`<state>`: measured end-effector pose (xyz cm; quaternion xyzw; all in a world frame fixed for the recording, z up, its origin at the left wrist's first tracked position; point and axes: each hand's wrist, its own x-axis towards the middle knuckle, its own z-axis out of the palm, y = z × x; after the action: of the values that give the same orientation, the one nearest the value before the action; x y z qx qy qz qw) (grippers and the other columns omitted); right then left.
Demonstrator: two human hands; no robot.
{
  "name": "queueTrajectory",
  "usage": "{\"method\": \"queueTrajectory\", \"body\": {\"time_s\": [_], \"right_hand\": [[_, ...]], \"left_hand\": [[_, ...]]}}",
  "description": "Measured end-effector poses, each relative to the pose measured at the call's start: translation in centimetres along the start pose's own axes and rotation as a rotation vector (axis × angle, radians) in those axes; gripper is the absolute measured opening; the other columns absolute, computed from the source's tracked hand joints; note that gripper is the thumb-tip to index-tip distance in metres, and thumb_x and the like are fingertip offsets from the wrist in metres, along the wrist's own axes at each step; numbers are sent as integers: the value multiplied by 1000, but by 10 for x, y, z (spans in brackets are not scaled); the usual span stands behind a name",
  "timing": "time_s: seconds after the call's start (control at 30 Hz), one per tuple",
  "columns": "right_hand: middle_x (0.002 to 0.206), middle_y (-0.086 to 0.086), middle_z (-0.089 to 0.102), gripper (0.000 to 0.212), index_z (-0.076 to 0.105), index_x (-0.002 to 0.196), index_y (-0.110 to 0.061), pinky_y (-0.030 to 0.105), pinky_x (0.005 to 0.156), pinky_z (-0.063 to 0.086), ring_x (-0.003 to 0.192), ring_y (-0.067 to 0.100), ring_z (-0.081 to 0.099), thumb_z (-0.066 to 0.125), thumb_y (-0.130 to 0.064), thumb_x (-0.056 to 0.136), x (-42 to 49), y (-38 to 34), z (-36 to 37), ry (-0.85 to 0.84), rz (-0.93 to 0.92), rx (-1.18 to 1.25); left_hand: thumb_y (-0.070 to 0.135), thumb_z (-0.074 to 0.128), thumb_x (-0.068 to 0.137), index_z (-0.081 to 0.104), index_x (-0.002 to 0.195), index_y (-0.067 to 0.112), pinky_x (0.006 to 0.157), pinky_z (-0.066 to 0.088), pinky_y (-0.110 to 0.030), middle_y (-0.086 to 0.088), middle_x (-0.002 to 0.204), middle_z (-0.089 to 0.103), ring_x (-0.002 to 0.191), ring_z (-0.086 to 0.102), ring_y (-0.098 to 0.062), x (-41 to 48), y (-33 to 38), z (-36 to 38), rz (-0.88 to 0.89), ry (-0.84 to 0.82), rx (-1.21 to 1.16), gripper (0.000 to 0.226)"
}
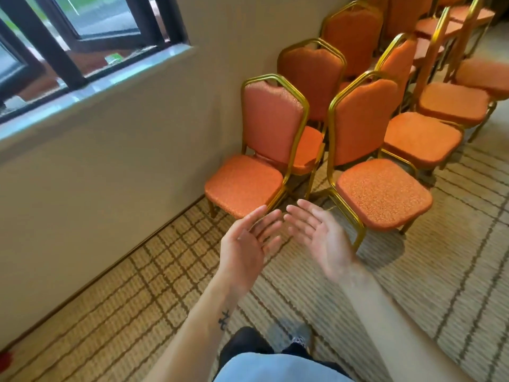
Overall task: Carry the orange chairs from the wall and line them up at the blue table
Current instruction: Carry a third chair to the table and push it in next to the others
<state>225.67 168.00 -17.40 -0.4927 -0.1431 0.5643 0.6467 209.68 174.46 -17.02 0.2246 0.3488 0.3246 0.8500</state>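
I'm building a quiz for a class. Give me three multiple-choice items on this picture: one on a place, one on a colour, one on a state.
1. Where does the nearest left chair stand?
A. on a table
B. beside the wall
C. stacked on another chair

2. What colour are the chair frames?
A. silver
B. gold
C. black

3. How are the left hand and right hand?
A. both gripping a chair
B. both in fists
C. both open, holding nothing

Answers: B, it stands on the carpet by the wall; B, the tubes shine gold; C, straight fingers, nothing in them.
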Motion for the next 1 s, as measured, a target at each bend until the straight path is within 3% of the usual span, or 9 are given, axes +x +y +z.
{"method": "queueTrajectory", "body": {"time_s": [0.33, 0.53, 0.7, 0.93, 1.0], "right_hand": [[126, 8, 71, 38, 56, 136, -11, 45, 108, 46, 120, 22, 66, 41, -30, 106, 151, -73, -6, 38, -14, -16], [128, 10, 70, 38, 57, 136, -11, 43, 105, 48, 120, 22, 66, 43, -29, 106, 244, -122, -5, 125, -69, -39], [126, 8, 71, 37, 58, 135, -12, 42, 102, 50, 118, 23, 67, 43, -30, 107, 289, -165, -24, 252, -145, -7], [126, 7, 71, 36, 59, 134, -13, 42, 104, 48, 118, 23, 67, 43, -30, 106, 339, -202, -74, 351, -147, 68], [126, 7, 71, 36, 59, 134, -13, 43, 104, 49, 118, 22, 67, 43, -28, 107, 358, -217, -91, 354, -156, 78]], "left_hand": [[31, 58, 85, 58, 139, 4, 118, 35, -54, -20, 133, 67, 125, 62, -37, 161, 53, 55, 21, 42, 22, 60], [31, 54, 90, 56, 140, 6, 112, 42, -48, -18, 136, 66, 121, 65, -32, 271, 93, 88, -60, -52, 0, 56], [27, 45, 102, 55, 142, 6, 115, 41, -49, -16, 134, 67, 132, 57, -36, 350, 117, 129, -158, -132, 117, 46], [28, 37, 106, 53, 144, 7, 107, 46, -47, -16, 134, 67, 129, 59, -34, 428, 112, 181, -212, -160, 150, 46], [29, 38, 105, 54, 142, 8, 111, 44, -51, -16, 134, 67, 129, 59, -35, 450, 105, 198, -207, -159, 158, 45]]}}
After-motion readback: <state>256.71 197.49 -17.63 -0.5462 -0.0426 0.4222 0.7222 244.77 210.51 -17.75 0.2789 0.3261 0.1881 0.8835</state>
